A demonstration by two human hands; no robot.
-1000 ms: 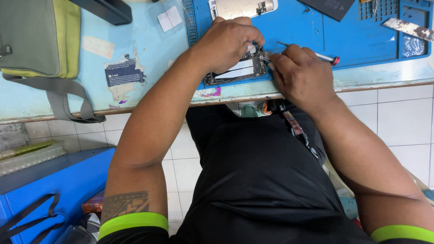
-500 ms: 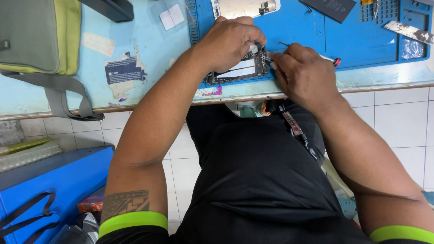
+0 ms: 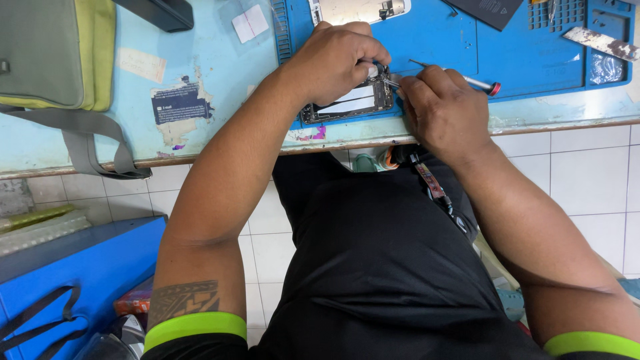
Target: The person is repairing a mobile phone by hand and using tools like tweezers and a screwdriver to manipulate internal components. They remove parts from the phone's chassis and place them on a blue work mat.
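Little has moved since the earlier frames: both hands stay on the phone at the top centre of the frame, and the view has only drifted slightly.

The worktop (image 3: 220, 80), pale blue and worn, runs across the top of the frame, with a torn dark sticker (image 3: 179, 105) on it left of centre. A blue mat (image 3: 453, 40) covers its upper right part. At the upper left a grey-green bag (image 3: 53, 53) lies on the worktop, its strap (image 3: 87, 143) hanging over the front edge. Below, the person's black shirt fills the lower middle, over a white tiled floor (image 3: 587, 180). A blue box (image 3: 67, 267) sits at the lower left.

The opened phone (image 3: 347, 103) lies on the mat near the worktop's front edge, its dark inside facing up. The left hand (image 3: 337, 60) is curled over its upper end, fingers closed around the frame and pinning it down. The right hand (image 3: 443, 110) is just beside the phone's right end, fingers pinched shut on a thin metal tool (image 3: 392, 81) whose tip touches the phone's upper right corner; what kind of tool it is I cannot tell. A screwdriver (image 3: 467, 80) with a red end lies on the mat just behind the right hand. Above the left hand, at the top edge, lies a pale panel (image 3: 357, 10), and a dark flat piece (image 3: 490, 10) lies to its right.
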